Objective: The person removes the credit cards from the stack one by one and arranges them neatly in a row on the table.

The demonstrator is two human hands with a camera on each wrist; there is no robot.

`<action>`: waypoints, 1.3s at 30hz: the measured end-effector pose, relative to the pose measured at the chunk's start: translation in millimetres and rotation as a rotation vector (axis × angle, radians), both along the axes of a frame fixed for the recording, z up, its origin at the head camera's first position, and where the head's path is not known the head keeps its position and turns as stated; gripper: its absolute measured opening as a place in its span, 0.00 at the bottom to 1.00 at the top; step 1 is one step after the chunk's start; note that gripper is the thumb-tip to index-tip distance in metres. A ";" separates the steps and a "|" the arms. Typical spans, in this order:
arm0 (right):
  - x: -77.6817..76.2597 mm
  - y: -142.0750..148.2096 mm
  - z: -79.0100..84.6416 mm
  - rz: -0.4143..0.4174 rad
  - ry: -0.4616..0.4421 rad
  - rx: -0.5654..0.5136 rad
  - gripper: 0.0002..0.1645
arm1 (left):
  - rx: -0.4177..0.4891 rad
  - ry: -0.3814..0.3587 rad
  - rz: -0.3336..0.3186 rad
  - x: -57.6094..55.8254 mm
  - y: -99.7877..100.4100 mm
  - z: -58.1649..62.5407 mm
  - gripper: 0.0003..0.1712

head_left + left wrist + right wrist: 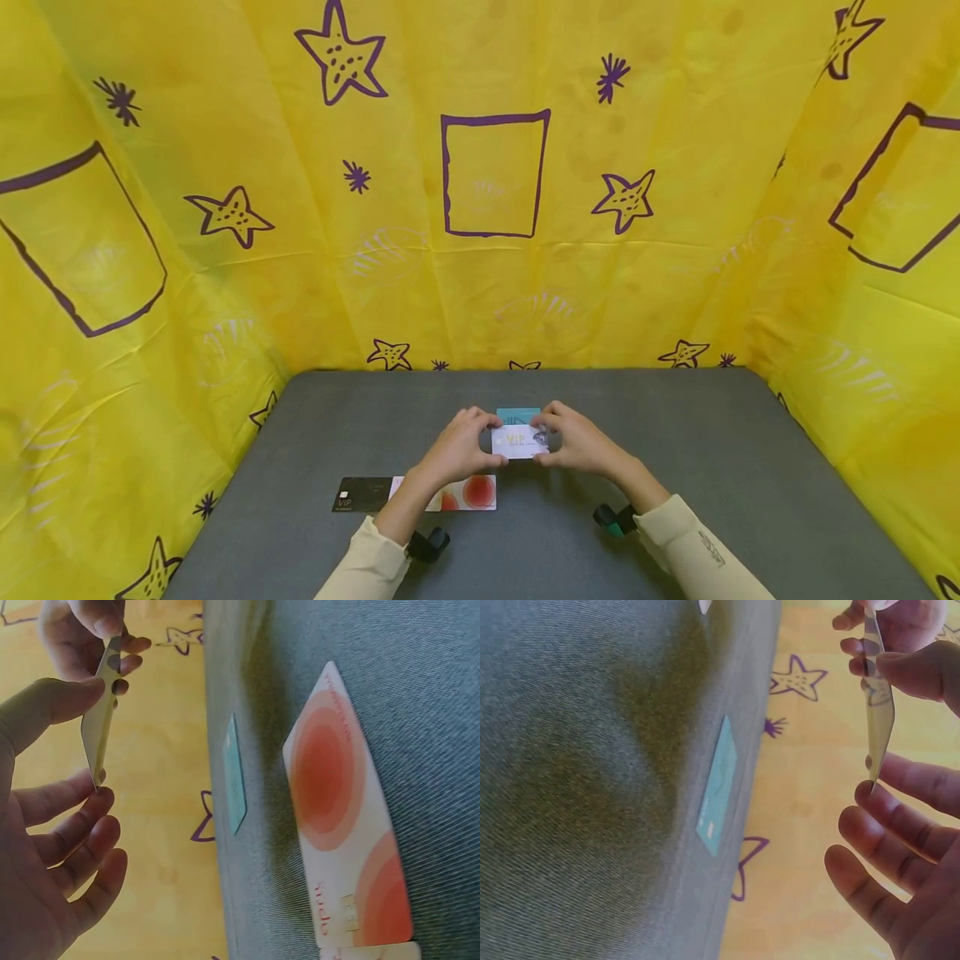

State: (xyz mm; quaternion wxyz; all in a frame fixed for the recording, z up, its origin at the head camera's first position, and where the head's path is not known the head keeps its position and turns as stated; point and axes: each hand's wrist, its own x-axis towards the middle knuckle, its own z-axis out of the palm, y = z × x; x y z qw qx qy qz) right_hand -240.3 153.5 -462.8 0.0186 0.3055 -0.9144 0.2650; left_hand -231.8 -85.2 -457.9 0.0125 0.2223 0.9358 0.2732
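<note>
A white card (517, 443) with gold VIP lettering is held up above the table by both hands. My left hand (467, 444) pinches its left edge between thumb and fingers, and my right hand (579, 440) pinches the right edge the same way. From the left wrist, the card (97, 727) appears nearly edge-on, well off the table. Behind it a teal card (517, 414) lies flat on the table, partly hidden by the white one in the head view. In the right wrist view this teal card (718, 787) lies apart from both hands.
Under the left forearm a row of cards lies on the grey table (712, 467): a black VIP card (362, 495) at the left and a white card with red circles (478, 492) at the right. Yellow patterned cloth (495, 283) surrounds the table's back and sides.
</note>
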 end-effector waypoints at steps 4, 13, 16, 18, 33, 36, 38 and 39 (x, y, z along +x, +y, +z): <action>2.5 0.5 -4.7 0.007 -0.002 0.002 0.26 | -0.010 -0.025 0.004 2.6 1.0 -4.7 0.30; 5.4 1.1 -18.9 0.004 -0.048 0.020 0.26 | -0.037 -0.062 0.011 6.6 4.6 -19.8 0.29; 6.3 1.1 -23.0 -0.007 -0.080 0.025 0.26 | -0.040 -0.048 -0.001 7.5 6.0 -24.2 0.29; 6.9 1.2 -26.2 -0.010 -0.089 0.032 0.26 | -0.038 -0.039 -0.010 8.4 7.1 -26.4 0.29; 14.6 1.3 -43.8 0.002 -0.120 0.065 0.26 | -0.140 -0.021 -0.071 12.4 9.8 -44.0 0.28; 15.8 0.5 -46.5 0.002 -0.131 0.072 0.26 | -0.170 -0.005 -0.087 13.4 10.5 -43.6 0.28; 16.4 0.2 -49.0 0.004 -0.135 0.078 0.26 | -0.183 0.001 -0.094 14.2 10.6 -44.2 0.28; 16.7 0.1 -50.0 0.007 -0.135 0.082 0.26 | -0.185 0.004 -0.097 14.5 10.6 -44.7 0.28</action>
